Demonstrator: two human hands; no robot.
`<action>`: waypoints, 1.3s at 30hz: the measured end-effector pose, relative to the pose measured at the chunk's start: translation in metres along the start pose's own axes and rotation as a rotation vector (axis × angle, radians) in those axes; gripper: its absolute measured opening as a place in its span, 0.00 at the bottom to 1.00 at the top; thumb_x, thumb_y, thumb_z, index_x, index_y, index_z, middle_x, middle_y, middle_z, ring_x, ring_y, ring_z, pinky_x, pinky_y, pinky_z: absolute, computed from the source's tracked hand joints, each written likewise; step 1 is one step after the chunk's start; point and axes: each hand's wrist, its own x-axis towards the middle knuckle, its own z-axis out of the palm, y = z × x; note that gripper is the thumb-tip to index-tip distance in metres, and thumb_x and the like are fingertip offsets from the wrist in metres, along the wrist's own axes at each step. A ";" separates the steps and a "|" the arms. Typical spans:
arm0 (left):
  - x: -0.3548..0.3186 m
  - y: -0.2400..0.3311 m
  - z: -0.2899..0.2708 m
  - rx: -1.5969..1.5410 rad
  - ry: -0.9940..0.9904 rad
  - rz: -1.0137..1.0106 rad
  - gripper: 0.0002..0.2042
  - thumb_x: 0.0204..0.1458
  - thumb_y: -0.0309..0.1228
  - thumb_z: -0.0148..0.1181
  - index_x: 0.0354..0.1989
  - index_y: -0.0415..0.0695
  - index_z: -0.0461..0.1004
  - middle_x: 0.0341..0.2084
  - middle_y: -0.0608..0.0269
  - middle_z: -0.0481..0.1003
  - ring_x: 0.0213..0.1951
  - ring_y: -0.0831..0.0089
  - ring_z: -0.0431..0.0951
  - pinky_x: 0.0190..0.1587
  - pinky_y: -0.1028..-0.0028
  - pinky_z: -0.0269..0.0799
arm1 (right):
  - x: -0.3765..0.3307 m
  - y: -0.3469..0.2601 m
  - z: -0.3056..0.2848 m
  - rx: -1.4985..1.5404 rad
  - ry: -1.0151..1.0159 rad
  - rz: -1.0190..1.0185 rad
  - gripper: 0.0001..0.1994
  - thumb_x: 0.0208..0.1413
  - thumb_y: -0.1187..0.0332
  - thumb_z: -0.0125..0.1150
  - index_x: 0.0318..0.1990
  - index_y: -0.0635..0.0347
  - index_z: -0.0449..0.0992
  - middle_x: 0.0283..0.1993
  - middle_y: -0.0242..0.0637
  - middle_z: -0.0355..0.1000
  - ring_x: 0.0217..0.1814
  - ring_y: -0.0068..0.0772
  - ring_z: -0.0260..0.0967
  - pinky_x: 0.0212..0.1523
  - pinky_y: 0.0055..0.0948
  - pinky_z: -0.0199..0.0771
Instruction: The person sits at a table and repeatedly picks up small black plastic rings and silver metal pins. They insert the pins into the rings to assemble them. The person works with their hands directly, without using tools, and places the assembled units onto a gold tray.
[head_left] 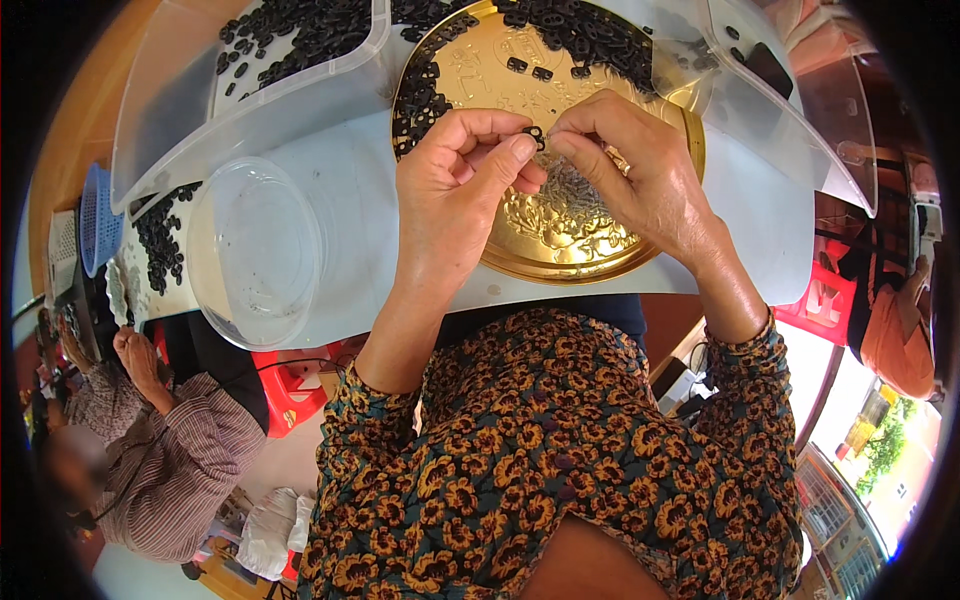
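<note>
My left hand (452,180) pinches a small black plastic piece with two holes (535,135) between thumb and forefinger. Facing it, my right hand (650,170) has its thumb and forefinger pressed together close to the piece; whatever lies between those fingertips is too small to make out. Both hands hover over a round golden tray (560,268) with embossed patterns. On the tray, below my fingers, lies a heap of tiny grey metal parts (572,195). More black pieces (600,45) are piled along its far and left sides.
A clear plastic bin (270,110) with many black pieces stands at the far left, and another clear bin (800,125) at the right. A round clear lid or dish (255,250) lies left on the pale table (360,190). Another person (185,450) sits at the left.
</note>
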 end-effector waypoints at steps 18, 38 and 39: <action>-0.003 -0.002 0.000 0.013 -0.009 0.016 0.05 0.54 0.21 0.58 0.37 0.34 0.72 0.29 0.60 0.76 0.28 0.77 0.77 0.32 0.80 0.75 | -0.001 -0.008 0.006 0.087 -0.019 0.022 0.05 0.55 0.72 0.58 0.31 0.64 0.70 0.28 0.44 0.67 0.30 0.48 0.67 0.31 0.37 0.68; 0.003 -0.005 -0.014 -0.100 -0.034 -0.175 0.06 0.56 0.25 0.56 0.39 0.35 0.72 0.29 0.54 0.77 0.29 0.69 0.80 0.35 0.73 0.79 | -0.006 0.006 0.007 0.119 -0.013 0.122 0.07 0.57 0.69 0.58 0.36 0.65 0.74 0.31 0.44 0.71 0.31 0.43 0.70 0.33 0.33 0.70; 0.003 -0.005 -0.014 -0.096 -0.026 -0.176 0.07 0.56 0.26 0.56 0.39 0.35 0.72 0.29 0.54 0.77 0.29 0.69 0.80 0.34 0.73 0.79 | -0.006 0.006 0.005 0.119 -0.004 0.135 0.07 0.56 0.69 0.58 0.36 0.65 0.74 0.31 0.43 0.71 0.31 0.42 0.71 0.33 0.33 0.70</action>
